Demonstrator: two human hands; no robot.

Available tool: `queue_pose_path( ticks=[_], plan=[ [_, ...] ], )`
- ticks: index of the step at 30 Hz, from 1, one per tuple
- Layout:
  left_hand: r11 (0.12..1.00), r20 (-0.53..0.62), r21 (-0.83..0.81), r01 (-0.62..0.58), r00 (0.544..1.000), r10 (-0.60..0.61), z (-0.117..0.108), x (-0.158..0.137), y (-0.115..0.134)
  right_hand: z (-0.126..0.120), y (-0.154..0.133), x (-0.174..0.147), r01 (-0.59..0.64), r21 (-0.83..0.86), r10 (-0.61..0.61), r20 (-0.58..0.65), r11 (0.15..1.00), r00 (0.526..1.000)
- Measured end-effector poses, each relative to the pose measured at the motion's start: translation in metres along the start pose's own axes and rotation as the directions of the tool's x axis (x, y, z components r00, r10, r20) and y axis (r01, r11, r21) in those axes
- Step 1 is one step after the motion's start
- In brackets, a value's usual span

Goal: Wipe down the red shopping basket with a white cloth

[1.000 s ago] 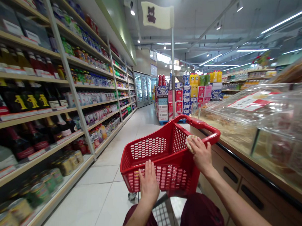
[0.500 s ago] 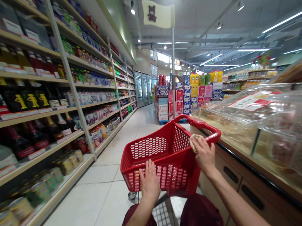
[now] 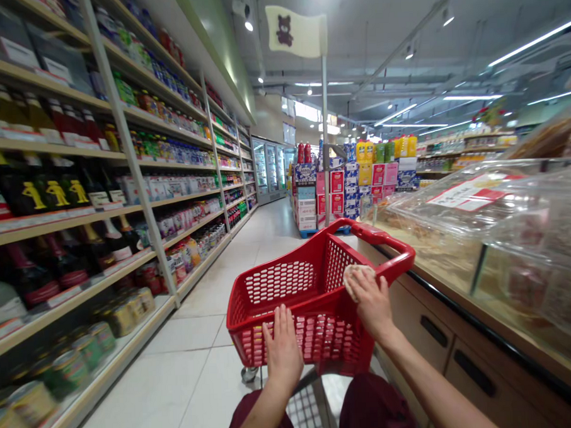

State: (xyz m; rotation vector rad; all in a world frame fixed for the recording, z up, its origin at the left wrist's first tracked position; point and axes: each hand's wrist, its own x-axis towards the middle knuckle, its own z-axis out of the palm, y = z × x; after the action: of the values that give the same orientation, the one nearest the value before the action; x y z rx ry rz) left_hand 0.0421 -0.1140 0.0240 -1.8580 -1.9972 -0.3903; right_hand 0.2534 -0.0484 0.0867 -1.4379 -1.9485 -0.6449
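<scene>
A red plastic shopping cart (image 3: 336,240) with a perforated basket stands in front of my knees. My left hand (image 3: 284,348) lies with its fingers stretched out against the near side of the basket, just under the rim. A pale, crumpled cloth (image 3: 348,279) is under the fingers of my right hand (image 3: 373,305), which presses it on the near rim close to the handle end. Part of the cloth is hidden by the fingers. The thick red handle (image 3: 401,259) rises just beyond my right hand.
Shelves (image 3: 136,154) of bottles and cans line the left side. At right, close to the cart, is a counter (image 3: 428,283) with clear plastic-covered goods. Stacked drink boxes (image 3: 336,193) and a pole (image 3: 325,111) stand ahead. A tiled floor (image 3: 178,351) runs between.
My right hand has slid the cloth leftward along the rim, away from the handle. My left hand stays on the basket's side. The view has shifted slightly.
</scene>
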Motion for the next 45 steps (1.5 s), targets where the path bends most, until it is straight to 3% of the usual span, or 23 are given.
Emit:
queue_pose_path(
  ticks=[4, 6, 11, 13, 16, 18, 20, 25, 29, 33, 36, 39, 41, 45],
  plan=[
    [1.000, 0.000, 0.007, -0.024, 1.000, 0.024, -0.001, 0.000, -0.003, 0.014, -0.040, -0.010, 0.186, 0.089, -0.192, 0.062, 0.978, 0.979],
    [1.000, 0.010, 0.003, -0.029, 1.000, 0.029, -0.003, 0.000, -0.005, 0.012, -0.039, -0.006, 0.168, 0.092, -0.175, 0.068, 0.981, 0.982],
    [0.999, 0.053, -0.043, -0.004, 0.999, 0.006, -0.007, 0.000, -0.002, -0.001, -0.005, 0.011, -0.056, 0.016, 0.056, 0.014, 0.998, 0.998],
    [0.998, 0.064, -0.057, 0.012, 0.998, -0.008, -0.009, 0.001, 0.000, 0.003, -0.014, 0.007, -0.024, 0.031, 0.023, 0.021, 0.999, 1.000],
    [0.998, 0.079, -0.060, 0.007, 0.997, -0.002, -0.011, 0.001, -0.001, 0.016, -0.047, -0.005, 0.158, 0.102, -0.162, 0.034, 0.982, 0.986],
    [0.999, 0.064, -0.041, -0.015, 0.998, 0.018, -0.011, 0.001, -0.004, 0.020, -0.060, -0.009, 0.219, 0.131, -0.225, 0.033, 0.967, 0.974],
    [0.999, 0.033, -0.021, -0.028, 0.999, 0.028, -0.009, 0.000, -0.006, 0.016, -0.054, -0.006, 0.180, 0.122, -0.186, 0.043, 0.976, 0.982],
    [0.998, 0.014, -0.065, -0.006, 1.000, 0.007, -0.003, 0.000, -0.004, 0.003, -0.012, 0.008, -0.045, 0.066, 0.045, 0.005, 0.997, 0.999],
    [0.995, -0.059, -0.095, 0.007, 0.998, -0.013, 0.001, 0.001, -0.001, 0.019, -0.035, -0.004, 0.084, 0.191, -0.085, -0.003, 0.978, 0.996],
    [0.964, -0.191, -0.262, -0.047, 0.982, -0.004, -0.001, 0.011, -0.001, 0.041, -0.074, -0.007, 0.143, 0.354, -0.143, -0.026, 0.924, 0.989],
    [0.866, -0.227, -0.482, -0.132, 0.974, 0.022, -0.011, 0.028, 0.006, 0.044, -0.081, 0.004, 0.103, 0.478, -0.114, -0.006, 0.872, 0.993],
    [0.736, -0.142, -0.667, -0.117, 0.989, 0.029, -0.025, 0.047, 0.018, 0.040, -0.071, 0.013, 0.080, 0.496, -0.110, 0.031, 0.865, 0.994],
    [0.693, -0.076, -0.716, -0.082, 0.996, 0.040, -0.032, 0.058, 0.027, 0.034, -0.060, 0.014, 0.083, 0.437, -0.131, 0.081, 0.896, 0.988],
    [0.748, -0.118, -0.653, -0.117, 0.992, 0.051, -0.037, 0.070, 0.046, 0.021, -0.033, 0.010, 0.162, 0.365, -0.231, 0.154, 0.917, 0.961]
  ],
)
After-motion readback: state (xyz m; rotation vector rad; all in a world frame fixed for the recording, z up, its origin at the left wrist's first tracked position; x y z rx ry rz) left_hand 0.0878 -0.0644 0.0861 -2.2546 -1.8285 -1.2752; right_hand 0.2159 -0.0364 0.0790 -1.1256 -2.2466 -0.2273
